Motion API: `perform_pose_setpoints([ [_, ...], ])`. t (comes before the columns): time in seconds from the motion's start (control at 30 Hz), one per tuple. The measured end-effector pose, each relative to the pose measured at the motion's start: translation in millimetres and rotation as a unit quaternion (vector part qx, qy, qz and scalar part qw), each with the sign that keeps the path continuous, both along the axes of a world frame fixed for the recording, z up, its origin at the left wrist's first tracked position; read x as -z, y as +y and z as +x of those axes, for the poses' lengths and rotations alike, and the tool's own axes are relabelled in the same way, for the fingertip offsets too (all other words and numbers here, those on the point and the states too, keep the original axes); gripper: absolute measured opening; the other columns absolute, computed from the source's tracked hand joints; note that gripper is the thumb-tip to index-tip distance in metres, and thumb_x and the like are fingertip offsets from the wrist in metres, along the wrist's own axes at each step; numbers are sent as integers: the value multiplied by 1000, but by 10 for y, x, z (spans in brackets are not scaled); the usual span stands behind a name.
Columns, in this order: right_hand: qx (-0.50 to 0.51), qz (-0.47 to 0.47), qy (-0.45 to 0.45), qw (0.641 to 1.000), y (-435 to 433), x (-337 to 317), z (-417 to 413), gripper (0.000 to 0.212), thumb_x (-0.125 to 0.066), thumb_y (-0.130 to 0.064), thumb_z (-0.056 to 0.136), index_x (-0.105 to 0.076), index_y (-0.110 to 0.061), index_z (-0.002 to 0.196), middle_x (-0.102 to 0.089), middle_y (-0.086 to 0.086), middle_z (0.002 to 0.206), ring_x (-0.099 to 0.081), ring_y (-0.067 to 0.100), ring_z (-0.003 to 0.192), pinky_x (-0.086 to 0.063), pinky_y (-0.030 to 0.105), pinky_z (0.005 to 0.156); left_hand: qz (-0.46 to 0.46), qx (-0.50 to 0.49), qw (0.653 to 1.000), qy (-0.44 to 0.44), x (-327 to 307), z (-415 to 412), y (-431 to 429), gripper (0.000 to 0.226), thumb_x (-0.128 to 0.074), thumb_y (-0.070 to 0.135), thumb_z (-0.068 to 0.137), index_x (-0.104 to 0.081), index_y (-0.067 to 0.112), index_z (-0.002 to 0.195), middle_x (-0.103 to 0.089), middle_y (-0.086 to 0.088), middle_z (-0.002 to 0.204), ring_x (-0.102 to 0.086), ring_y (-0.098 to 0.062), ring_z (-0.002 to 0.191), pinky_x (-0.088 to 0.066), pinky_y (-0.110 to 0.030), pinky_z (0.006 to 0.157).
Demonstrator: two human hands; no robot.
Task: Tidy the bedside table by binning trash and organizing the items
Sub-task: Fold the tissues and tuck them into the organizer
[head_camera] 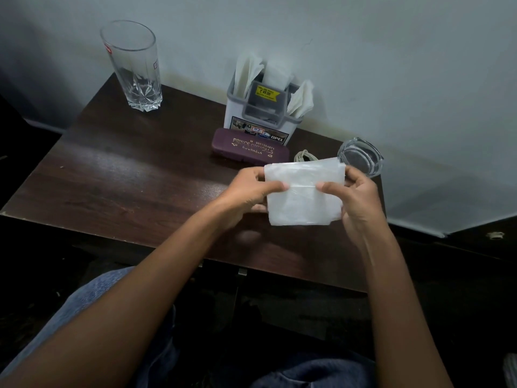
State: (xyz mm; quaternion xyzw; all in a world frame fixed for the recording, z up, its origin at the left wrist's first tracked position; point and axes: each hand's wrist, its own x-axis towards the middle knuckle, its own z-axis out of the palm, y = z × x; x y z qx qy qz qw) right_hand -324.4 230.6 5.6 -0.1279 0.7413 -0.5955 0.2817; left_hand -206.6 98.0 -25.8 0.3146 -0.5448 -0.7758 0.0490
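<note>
A folded white plastic bag point(304, 191) is held flat above the dark wooden bedside table point(126, 175), right of centre. My left hand point(249, 194) pinches its left edge and my right hand point(361, 197) pinches its right edge, thumbs on top. Behind the bag lie a maroon spectacle case point(246, 147) and a coiled white cable point(303, 156), partly hidden by the bag. A white and grey organizer point(260, 116) with tissues stuck in it stands against the wall.
A tall empty drinking glass point(134, 65) stands at the table's back left corner. A clear glass ashtray point(361, 158) sits at the right edge, close to my right hand. The pale wall runs behind. My knees in jeans are below the table's front edge.
</note>
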Motion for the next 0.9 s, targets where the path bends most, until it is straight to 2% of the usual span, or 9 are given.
perform_pose_setpoints([
  [0.13,16,-14,-25,999,-23,73,9,32,-64,13,70,-64,-10,92,-68,7,91,-65,23,84,-53,41,78,-24,-70,997,17,0,-21,12,18,-60,5,88,-61,13,104,-66,3,94,-64,-7,79,-56,-17,59],
  [0.27,28,-1,-25,999,-76,153,57,31,-59,14,70,-64,-13,83,-66,5,84,-60,23,84,-50,38,73,-106,-88,990,20,18,-33,14,14,-59,9,89,-63,14,101,-65,3,95,-62,-10,85,-52,-21,71],
  [0.37,39,6,1,999,-89,190,83,31,-59,14,69,-63,-15,76,-62,4,79,-56,22,81,-45,36,70,-160,-77,984,29,18,-28,-7,18,-59,12,89,-65,13,106,-66,0,99,-61,-13,90,-50,-27,75],
  [0.5,28,19,38,999,-103,203,138,26,-57,14,70,-57,-13,69,-55,5,72,-50,17,71,-40,26,59,-205,-38,978,12,69,-31,-26,26,-64,12,86,-64,14,111,-69,-3,106,-63,-18,101,-51,-38,92],
  [0.6,25,34,49,998,-113,224,183,27,-55,13,71,-55,-14,67,-54,2,69,-49,12,64,-39,17,50,-241,3,971,-6,102,-31,-11,35,-64,6,81,-62,17,113,-70,-3,106,-64,-19,102,-51,-41,93],
  [0.7,31,35,45,998,-123,219,178,23,-56,11,72,-55,-12,71,-56,4,72,-51,14,65,-41,23,52,-283,18,959,-24,101,-28,-8,43,-58,-1,78,-61,18,117,-68,0,105,-63,-16,100,-52,-34,89],
  [0.8,40,31,50,997,-109,213,152,22,-57,11,72,-56,-11,71,-55,7,73,-50,16,67,-40,27,55,-275,0,961,-23,94,-29,-25,46,-57,-5,77,-62,17,117,-69,1,103,-64,-15,100,-51,-31,88],
  [0.9,44,14,37,998,-83,177,119,26,-58,12,73,-61,-14,76,-61,5,77,-57,18,70,-47,28,59,-202,-15,979,-15,79,-21,-38,36,-59,-5,80,-63,12,111,-69,-6,105,-65,-19,98,-55,-33,81],
])
